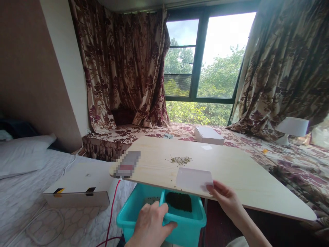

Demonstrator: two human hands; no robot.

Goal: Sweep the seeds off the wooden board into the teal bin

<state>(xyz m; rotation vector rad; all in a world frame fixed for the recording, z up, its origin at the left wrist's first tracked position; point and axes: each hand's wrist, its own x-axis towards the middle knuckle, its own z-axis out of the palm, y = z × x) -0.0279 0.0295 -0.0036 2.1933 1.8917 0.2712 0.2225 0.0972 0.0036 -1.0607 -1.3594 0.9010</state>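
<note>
My left hand (151, 221) is closed on the divider of a teal two-compartment bin (186, 220) below the table's near edge. Small dark green grains (179, 201) lie in the bin's right compartment. A few pale grains show in the left compartment, partly hidden by my hand. Between thumb and fingers, my right hand (226, 195) pinches the right corner of a translucent plastic sheet (194, 178) at the table's near edge. Just beyond the sheet is a small pile of mixed green and pale grains (181, 160), with a few stray ones around it.
The pale wooden table (246, 175) carries a pixelated flat item (128, 164) at its left end, with a red cable (111, 209) hanging down. A white box (77, 183) lies on the bed at left. Another white box (209, 134) and a lamp (293, 128) stand by the window.
</note>
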